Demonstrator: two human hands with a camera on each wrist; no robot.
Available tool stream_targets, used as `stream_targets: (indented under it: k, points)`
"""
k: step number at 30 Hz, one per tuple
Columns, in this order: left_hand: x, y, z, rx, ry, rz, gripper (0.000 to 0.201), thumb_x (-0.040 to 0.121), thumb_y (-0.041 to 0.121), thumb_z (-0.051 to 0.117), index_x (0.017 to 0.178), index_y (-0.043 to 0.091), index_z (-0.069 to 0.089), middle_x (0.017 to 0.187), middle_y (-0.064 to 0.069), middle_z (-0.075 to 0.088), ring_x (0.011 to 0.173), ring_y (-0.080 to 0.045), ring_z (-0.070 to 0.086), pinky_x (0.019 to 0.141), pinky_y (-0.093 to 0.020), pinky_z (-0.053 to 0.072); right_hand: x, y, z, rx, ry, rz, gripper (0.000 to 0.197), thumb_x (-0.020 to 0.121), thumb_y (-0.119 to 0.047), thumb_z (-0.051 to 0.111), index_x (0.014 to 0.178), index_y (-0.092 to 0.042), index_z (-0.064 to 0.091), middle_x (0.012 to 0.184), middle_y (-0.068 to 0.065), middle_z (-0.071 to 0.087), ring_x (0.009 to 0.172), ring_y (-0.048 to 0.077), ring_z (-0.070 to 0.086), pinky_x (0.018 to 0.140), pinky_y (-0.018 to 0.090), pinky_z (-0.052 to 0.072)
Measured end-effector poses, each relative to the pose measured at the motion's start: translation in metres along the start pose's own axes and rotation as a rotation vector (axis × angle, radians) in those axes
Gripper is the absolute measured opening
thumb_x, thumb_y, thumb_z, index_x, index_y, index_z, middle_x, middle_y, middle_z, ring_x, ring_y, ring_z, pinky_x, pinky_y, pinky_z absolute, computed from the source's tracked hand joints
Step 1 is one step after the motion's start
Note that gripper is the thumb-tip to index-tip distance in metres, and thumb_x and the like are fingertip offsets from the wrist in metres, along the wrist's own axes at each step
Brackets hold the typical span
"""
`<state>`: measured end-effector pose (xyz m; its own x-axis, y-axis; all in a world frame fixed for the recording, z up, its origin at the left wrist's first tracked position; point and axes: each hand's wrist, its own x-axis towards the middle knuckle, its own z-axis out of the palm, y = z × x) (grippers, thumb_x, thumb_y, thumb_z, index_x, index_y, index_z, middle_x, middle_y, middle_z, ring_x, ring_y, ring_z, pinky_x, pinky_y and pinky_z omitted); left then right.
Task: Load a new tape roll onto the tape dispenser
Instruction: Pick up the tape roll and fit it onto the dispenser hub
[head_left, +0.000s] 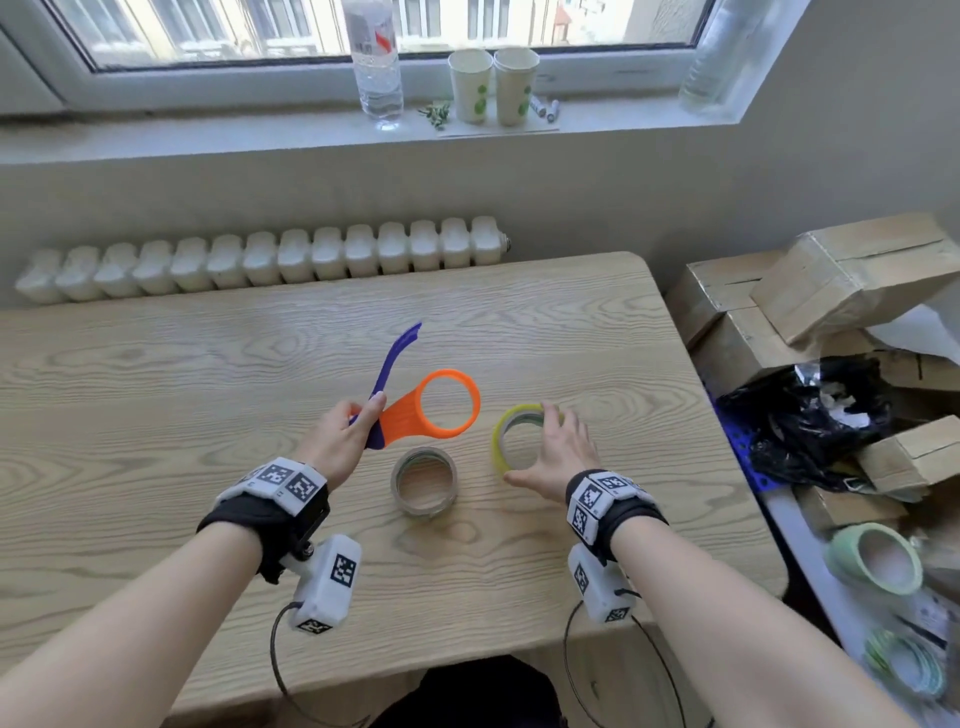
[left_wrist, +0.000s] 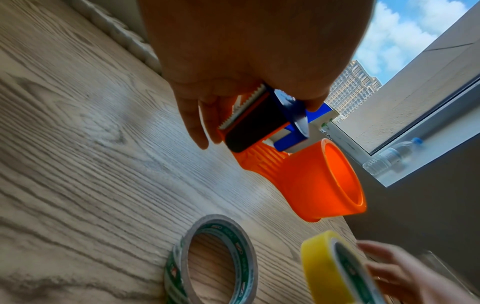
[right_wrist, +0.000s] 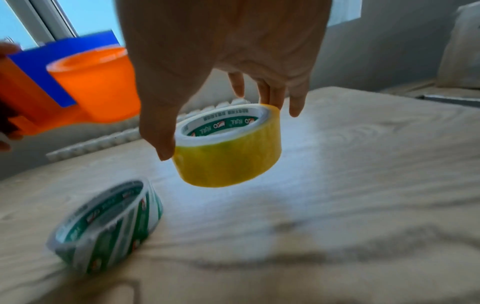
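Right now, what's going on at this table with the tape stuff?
A person is loading a tape dispenser. The left hand holds the orange and blue dispenser above the table, its round drum bare. The right hand grips a yellow tape roll, lifted off the wood beside the drum. A second, nearly used-up roll lies flat on the table between the hands.

Daylight is streaming in from the window (head_left: 395, 31) at the far wall, lighting the wooden table (head_left: 208, 374) evenly and casting only soft shadows. The head view is bending straight lines at its edges. Both wrist views are showing backlit, darkened palms, and the right wrist view is blurring, especially the green-and-white tape roll (right_wrist: 106, 224).
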<state>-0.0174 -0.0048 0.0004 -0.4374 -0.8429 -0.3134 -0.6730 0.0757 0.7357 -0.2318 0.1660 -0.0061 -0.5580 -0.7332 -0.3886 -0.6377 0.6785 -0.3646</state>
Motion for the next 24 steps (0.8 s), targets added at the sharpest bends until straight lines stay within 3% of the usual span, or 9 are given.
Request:
stream_targets:
  k: [4,9,12,17,24]
  points:
    - [0.002,0.002,-0.008,-0.072,0.027,-0.028,0.067,0.066,0.08,0.035,0.063,0.018,0.059,0.059,0.003,0.062,0.064,-0.022,0.057,0.075,-0.039,0.044,0.001,-0.02,-0.042,0.058,0.083,-0.092,0.109,0.058,-0.051,0.079,0.141,-0.015,0.02,0.133,0.014,0.038,0.125,0.032,0.043,0.103,0.042,0.039]
    - [0.005,0.025,-0.025,-0.089,0.074,-0.026,0.06,0.069,0.072,0.039,0.058,0.016,0.056,0.059,-0.001,0.06,0.064,-0.025,0.056,0.071,-0.036,0.04,0.003,-0.049,-0.09,0.142,0.217,-0.224,0.109,0.057,-0.049,0.081,0.142,-0.014,0.021,0.135,0.012,0.039,0.126,0.029,0.042,0.107,0.039,0.038]
    - [0.006,0.041,-0.037,-0.086,0.078,-0.001,0.061,0.065,0.077,0.036,0.058,0.018,0.053,0.054,0.002,0.058,0.059,-0.024,0.053,0.069,-0.036,0.039,0.001,-0.07,-0.111,0.184,0.272,-0.314,0.109,0.057,-0.049,0.082,0.142,-0.015,0.023,0.134,0.01,0.04,0.125,0.025,0.042,0.107,0.038,0.038]
    - [0.008,0.068,-0.052,-0.024,0.107,0.064,0.042,0.09,0.056,0.04,0.068,0.022,0.05,0.063,0.006,0.058,0.07,-0.023,0.054,0.075,-0.035,0.039,-0.003,-0.101,-0.128,0.208,0.297,-0.455,0.11,0.057,-0.046,0.083,0.143,-0.016,0.021,0.137,0.01,0.039,0.127,0.024,0.04,0.108,0.038,0.038]
    - [0.01,0.094,-0.067,-0.017,0.07,0.101,0.053,0.089,0.06,0.036,0.097,0.012,0.058,0.073,0.005,0.063,0.082,-0.025,0.06,0.077,-0.036,0.042,-0.005,-0.129,-0.129,0.236,0.311,-0.563,0.113,0.054,-0.042,0.086,0.143,-0.013,0.022,0.137,0.012,0.039,0.127,0.025,0.039,0.109,0.038,0.036]
